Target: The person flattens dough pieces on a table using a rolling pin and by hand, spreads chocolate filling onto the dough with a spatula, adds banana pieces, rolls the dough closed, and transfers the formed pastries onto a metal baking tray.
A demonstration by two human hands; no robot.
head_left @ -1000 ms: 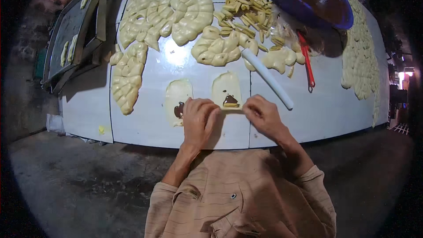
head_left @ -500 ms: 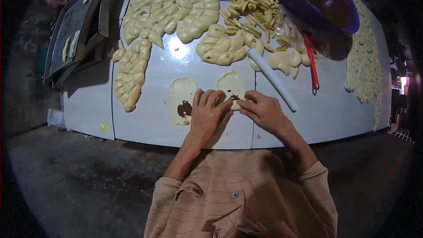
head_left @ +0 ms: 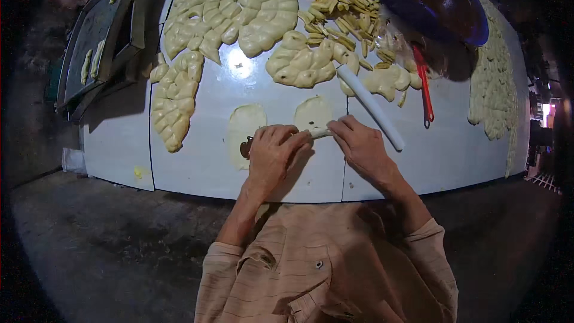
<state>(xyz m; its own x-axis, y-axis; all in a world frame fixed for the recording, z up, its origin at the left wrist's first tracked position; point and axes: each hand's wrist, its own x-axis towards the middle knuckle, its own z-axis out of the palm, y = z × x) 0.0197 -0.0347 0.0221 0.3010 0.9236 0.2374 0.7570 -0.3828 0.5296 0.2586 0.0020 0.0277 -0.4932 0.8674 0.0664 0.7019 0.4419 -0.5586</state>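
Note:
A flattened oval of dough lies before me, its near edge rolled up into a thin roll between my hands. At the roll's left end, the fingers of my left hand are closed on it. My right hand pinches the other end with bent fingers. Only a small dark spot shows on the flat part; any filling inside the roll is hidden. Just left of my left hand lies a second dough oval with a dark brown filling on it, partly covered by that hand.
A white rolling pin lies right of my hands, with a red-handled tool beyond. Dough pieces and cut banana-like strips spread behind. A blue basin of brown filling stands far right; metal trays stand left.
The near dough edge has been rolled further away from me, covering the dark filling. My left hand has shifted slightly left over the second oval; my right hand has moved slightly right.

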